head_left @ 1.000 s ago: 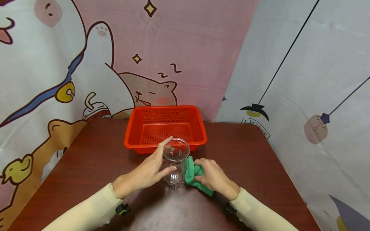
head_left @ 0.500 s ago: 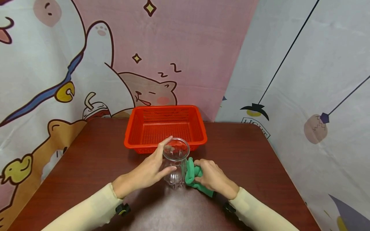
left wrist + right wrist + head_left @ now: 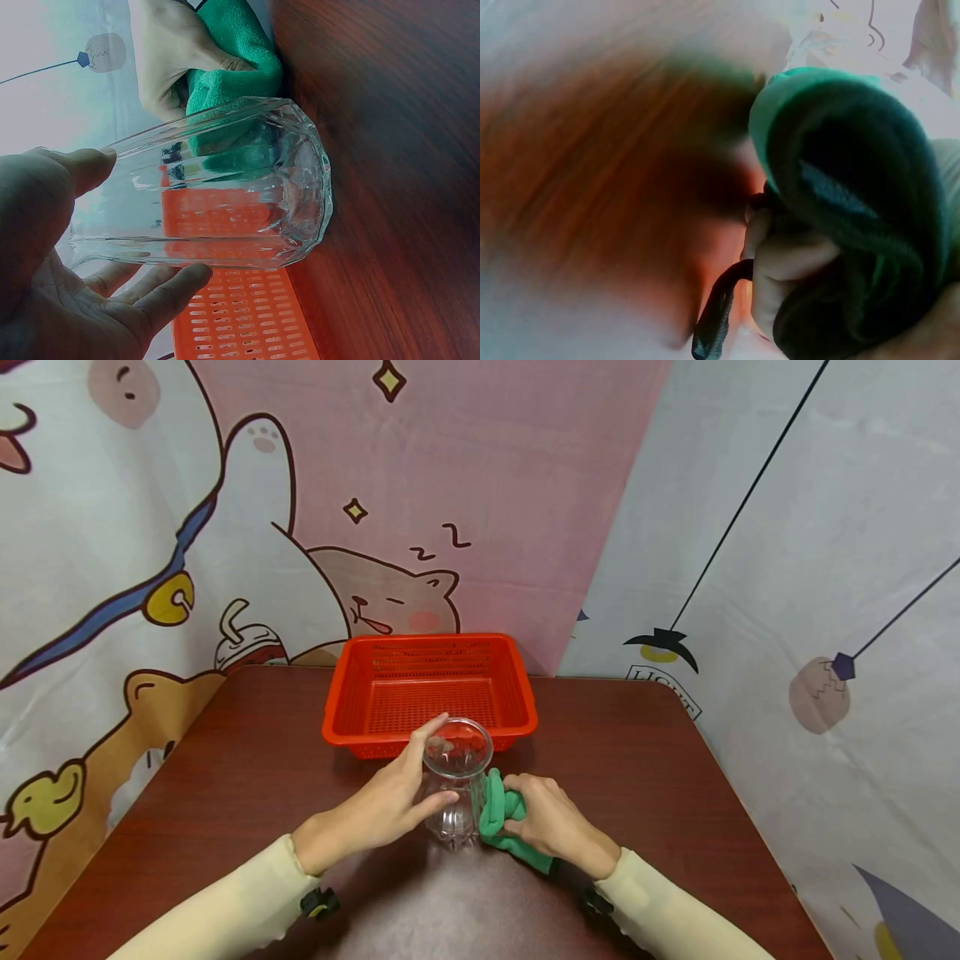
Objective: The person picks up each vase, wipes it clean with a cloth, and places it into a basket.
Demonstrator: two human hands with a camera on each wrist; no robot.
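My left hand [image 3: 375, 810] holds a clear glass vase [image 3: 459, 820] upright near the middle of the table, fingers along its far left side and thumb across the near side. In the left wrist view the vase [image 3: 217, 202] shows a faceted wall and a thick base close over the tabletop. My right hand [image 3: 553, 820] grips a bunched green cloth [image 3: 492, 810] against the vase's right side. The cloth [image 3: 802, 97] fills much of the right wrist view, folded into a loop, its inside dark. A dark strap [image 3: 716, 322] hangs beside the right fingers.
A red perforated plastic basket [image 3: 336, 722] stands just behind the vase, at the back of the brown wooden table [image 3: 637, 768]. Behind the table hangs a cartoon-printed cloth backdrop [image 3: 525, 485]. Dark devices sit at both wrists, the left device [image 3: 320, 903] on the sleeve's inner side.
Hardly anything differs. The right hand and green cloth sit very slightly lower against the vase than a second ago; the left hand and vase keep their place.
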